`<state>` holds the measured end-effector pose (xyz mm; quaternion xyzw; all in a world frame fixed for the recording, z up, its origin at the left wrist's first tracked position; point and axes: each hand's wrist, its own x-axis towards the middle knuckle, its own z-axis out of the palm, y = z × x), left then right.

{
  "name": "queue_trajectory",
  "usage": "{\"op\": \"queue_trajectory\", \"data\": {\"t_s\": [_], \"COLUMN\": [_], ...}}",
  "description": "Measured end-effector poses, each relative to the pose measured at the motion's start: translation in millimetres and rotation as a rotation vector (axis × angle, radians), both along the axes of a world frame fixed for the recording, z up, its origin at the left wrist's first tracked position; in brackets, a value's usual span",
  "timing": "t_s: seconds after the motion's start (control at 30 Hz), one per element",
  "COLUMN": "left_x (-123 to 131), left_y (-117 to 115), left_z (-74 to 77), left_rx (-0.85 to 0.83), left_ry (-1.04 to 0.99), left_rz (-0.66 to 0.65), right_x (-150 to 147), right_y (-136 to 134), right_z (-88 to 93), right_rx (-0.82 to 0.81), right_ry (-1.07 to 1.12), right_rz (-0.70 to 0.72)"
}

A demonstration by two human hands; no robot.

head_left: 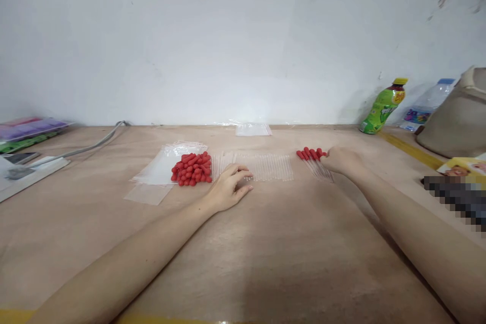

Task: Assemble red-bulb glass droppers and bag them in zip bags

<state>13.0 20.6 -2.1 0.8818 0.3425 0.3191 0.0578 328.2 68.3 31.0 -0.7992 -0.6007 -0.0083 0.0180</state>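
Observation:
A row of clear glass dropper tubes (271, 167) lies side by side on the table. My left hand (230, 187) rests over the row's left part, fingers bent and apart, holding nothing I can see. Just left of it is a pile of red rubber bulbs (192, 168). To the right, several glass droppers with red bulbs (312, 154) lie fanned together. My right hand (339, 159) is at their right side, thumb and fingers closed on a dropper by its red bulb end; the fingers partly hide it.
Clear plastic bags (154, 167) lie beside the bulb pile, and another bag (252, 129) lies by the wall. A green bottle (383, 107), a clear bottle (427, 104) and a beige container (453, 116) stand back right. A grey cable (91, 146) runs at left.

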Motion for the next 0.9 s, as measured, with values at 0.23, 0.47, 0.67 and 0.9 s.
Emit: {"op": "queue_trajectory", "data": {"t_s": [0.23, 0.47, 0.67, 0.9], "left_x": [0.2, 0.1, 1.5, 3.4], "left_y": [-0.1, 1.2, 1.6, 2.1], "left_z": [-0.4, -2.0, -3.8, -2.8], "left_rx": [0.002, 0.012, 0.033, 0.032], "left_ry": [0.018, 0.024, 0.023, 0.032], "left_rz": [0.001, -0.001, -0.002, 0.008], "right_x": [-3.1, -42.4, -69.1, -72.9], "right_y": [-5.9, -16.9, -19.7, -18.3], "right_z": [9.1, -2.1, -24.3, -29.1], "right_rx": [-0.045, 0.206, 0.224, 0.250], "right_ry": [-0.036, 0.116, 0.081, 0.009], "right_rz": [0.007, 0.192, 0.230, 0.210]}}
